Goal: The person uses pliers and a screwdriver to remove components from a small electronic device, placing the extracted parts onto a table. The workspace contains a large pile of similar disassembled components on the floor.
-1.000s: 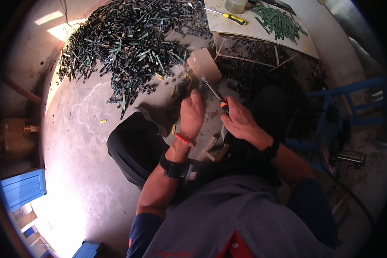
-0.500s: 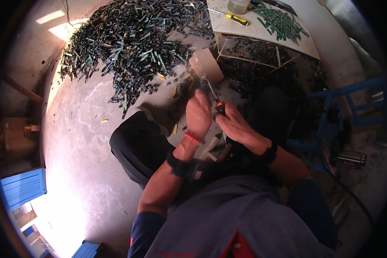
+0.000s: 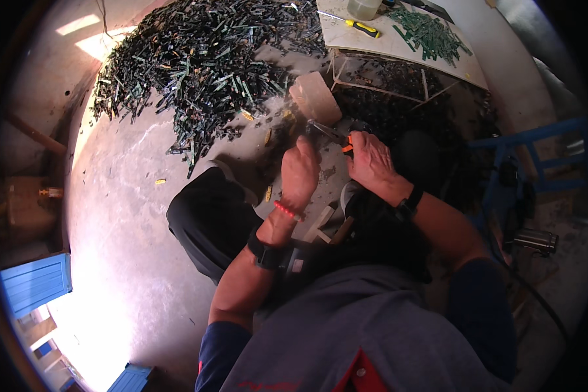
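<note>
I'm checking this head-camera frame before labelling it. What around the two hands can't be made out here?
- What the left hand grips: hidden by its own closed fingers, head view.
- The tool in the right hand: only an orange handle and a thin metal tip show; the hand covers the rest.
- Single pieces in the dark pile: too small and bent by the fisheye.
- Things under the low table: in shadow.
</note>
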Action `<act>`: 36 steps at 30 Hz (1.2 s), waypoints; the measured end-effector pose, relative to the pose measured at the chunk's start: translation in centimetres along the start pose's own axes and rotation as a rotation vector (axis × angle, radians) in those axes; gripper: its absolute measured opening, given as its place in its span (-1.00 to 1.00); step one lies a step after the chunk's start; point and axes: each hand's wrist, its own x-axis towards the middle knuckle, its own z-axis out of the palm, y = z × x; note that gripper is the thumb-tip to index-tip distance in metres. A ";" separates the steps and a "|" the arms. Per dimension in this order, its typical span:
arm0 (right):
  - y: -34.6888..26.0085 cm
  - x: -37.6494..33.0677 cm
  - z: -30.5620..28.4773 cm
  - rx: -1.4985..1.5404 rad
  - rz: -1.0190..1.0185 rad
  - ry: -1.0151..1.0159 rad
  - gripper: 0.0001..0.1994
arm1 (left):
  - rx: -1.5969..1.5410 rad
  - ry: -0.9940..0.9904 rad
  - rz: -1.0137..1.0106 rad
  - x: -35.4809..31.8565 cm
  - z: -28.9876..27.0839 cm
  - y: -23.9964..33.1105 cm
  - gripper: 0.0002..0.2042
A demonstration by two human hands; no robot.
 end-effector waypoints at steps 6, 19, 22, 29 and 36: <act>-2.9 0.1 -1.9 0.281 0.323 -0.366 -0.68 | 0.033 -0.019 -0.027 -0.1 -0.2 0.5 -0.53; -3.0 -1.8 -1.8 0.962 0.420 -0.239 -0.77 | -0.239 -0.092 -0.183 -0.4 -0.6 1.3 -0.44; -2.3 -2.3 -1.0 0.594 0.214 -0.113 -0.72 | -0.302 -0.091 -0.194 -0.3 -0.2 1.0 -0.44; -3.0 -2.7 -1.3 0.414 0.232 -0.102 -0.67 | -0.342 -0.093 -0.183 -0.2 0.2 0.3 -0.44; -4.4 -2.1 -1.9 0.422 0.323 -0.177 -0.65 | -0.199 -0.002 0.002 -0.4 0.4 0.2 -0.45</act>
